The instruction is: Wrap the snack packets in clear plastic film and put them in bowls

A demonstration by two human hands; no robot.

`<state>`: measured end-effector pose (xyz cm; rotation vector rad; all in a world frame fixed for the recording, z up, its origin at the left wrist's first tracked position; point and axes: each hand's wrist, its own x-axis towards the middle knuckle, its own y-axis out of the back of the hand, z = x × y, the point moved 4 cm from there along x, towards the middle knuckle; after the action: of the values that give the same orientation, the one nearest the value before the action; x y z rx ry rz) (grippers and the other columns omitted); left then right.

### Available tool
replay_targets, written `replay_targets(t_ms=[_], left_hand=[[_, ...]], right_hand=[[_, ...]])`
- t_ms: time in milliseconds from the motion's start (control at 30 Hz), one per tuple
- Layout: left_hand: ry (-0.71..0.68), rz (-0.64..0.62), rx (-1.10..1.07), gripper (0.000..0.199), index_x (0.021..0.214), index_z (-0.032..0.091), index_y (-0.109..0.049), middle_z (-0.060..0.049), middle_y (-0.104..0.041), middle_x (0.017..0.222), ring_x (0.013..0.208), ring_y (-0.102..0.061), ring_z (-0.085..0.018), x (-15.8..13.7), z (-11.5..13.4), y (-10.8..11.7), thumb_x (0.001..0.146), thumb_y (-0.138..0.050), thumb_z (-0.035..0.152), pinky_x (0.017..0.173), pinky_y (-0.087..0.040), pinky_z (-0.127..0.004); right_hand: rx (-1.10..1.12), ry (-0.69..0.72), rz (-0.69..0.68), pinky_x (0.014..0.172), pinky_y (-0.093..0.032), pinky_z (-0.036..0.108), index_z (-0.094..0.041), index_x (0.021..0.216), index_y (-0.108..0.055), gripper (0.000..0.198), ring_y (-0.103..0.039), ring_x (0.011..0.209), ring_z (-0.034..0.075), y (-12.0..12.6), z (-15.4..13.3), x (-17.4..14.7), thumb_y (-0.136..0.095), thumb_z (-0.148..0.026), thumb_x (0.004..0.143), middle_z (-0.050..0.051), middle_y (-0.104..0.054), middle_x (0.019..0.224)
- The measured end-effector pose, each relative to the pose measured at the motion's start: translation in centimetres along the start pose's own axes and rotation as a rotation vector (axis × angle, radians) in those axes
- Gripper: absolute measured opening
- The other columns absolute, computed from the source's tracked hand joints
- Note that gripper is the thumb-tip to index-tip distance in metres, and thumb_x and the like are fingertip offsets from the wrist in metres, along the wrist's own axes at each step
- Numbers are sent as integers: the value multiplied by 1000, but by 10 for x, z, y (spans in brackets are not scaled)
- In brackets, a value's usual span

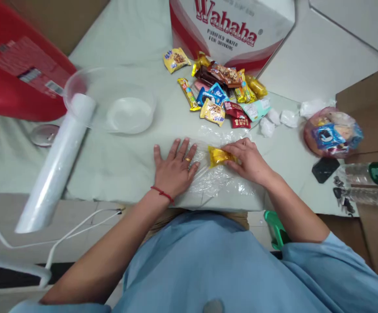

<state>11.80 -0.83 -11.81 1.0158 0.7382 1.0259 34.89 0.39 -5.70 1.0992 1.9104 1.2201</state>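
Observation:
A sheet of clear plastic wrap [208, 184] lies spread on the cloth-covered table in front of me. My left hand [175, 168] rests flat on its left edge, fingers apart. Between the thumb and fingers of my right hand [248, 160] is a snack in a shiny yellow wrapper [215, 156], held low over the middle of the plastic wrap. I cannot tell whether it touches the wrap. Just beyond is a pile of wrapped snacks [223, 82] in yellow, red, blue and brown packets.
A Wahaha carton [228, 30] stands behind the pile. Left are clear plastic bowls [148, 108], a roll of film [55, 169] overhanging the front edge, and a red container [15, 65]. Right are white wrapped lumps [288, 118], a bundle of snacks in plastic [332, 132], keys [343, 202] and bottles [358, 174].

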Motion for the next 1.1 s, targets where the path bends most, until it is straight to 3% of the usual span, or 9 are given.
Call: replay_targets(t_ms=[133,267,400,500,567,667,800,933,1100], left_hand=[[-3,16,30,61,169,36,-30,-6,-28,177,166,-23,-32,0,0,-1,109,-32,49,127,8,-75],[-5,31,39,60,169,37,-30,-7,-30,177,165,-24,-33,0,2,0,109,-33,48,127,6,-76],[-2,40,35,60,168,34,-33,-9,-31,176,165,-25,-34,0,2,0,109,-34,48,126,4,-77],[-12,54,23,60,167,34,-36,-10,-33,176,164,-27,-35,0,2,-1,109,-36,48,126,4,-77],[-20,64,17,59,166,34,-37,-10,-33,175,164,-28,-35,0,2,-1,109,-36,48,126,5,-77],[-24,78,14,60,167,34,-36,-10,-33,175,164,-28,-35,-1,1,-1,109,-36,48,126,4,-78],[-28,91,11,60,167,35,-34,-10,-34,175,164,-28,-34,-1,2,-1,109,-36,48,126,5,-77],[-22,87,6,61,168,35,-33,-10,-33,175,164,-28,-34,-1,2,-1,109,-37,47,127,8,-75],[-15,75,6,61,169,34,-31,-9,-31,176,165,-26,-33,-2,3,-1,109,-36,48,127,10,-74]], right_hand=[[12,-23,125,103,-42,53,-24,132,-65,34,-54,120,35,18,8,-9,-61,-31,99,11,-69,137],[104,-94,157,93,-50,46,-23,124,-61,37,-59,105,31,25,17,-15,-71,-30,89,10,-70,116],[199,-65,134,96,-52,46,-24,143,-52,60,-63,107,29,25,17,-13,-73,-33,88,12,-66,127],[180,25,73,100,-52,47,-23,149,-52,57,-63,112,30,23,11,-7,-68,-36,96,14,-66,128],[112,65,1,103,-51,50,-23,150,-55,54,-62,116,32,16,6,-3,-65,-36,98,14,-67,128],[-20,87,-65,115,-43,58,-21,153,-55,58,-51,138,38,-5,2,1,-66,-37,99,18,-61,146],[-132,60,-9,126,-26,66,-21,156,-53,57,-39,152,39,-24,0,-1,-63,-33,101,17,-56,157],[-128,40,68,126,-29,65,-22,152,-57,48,-45,149,37,-15,-5,-10,-54,-28,105,15,-65,146],[-109,46,41,127,-27,68,-26,155,-55,50,-33,158,38,-13,-15,-16,-55,-32,105,13,-54,160]])
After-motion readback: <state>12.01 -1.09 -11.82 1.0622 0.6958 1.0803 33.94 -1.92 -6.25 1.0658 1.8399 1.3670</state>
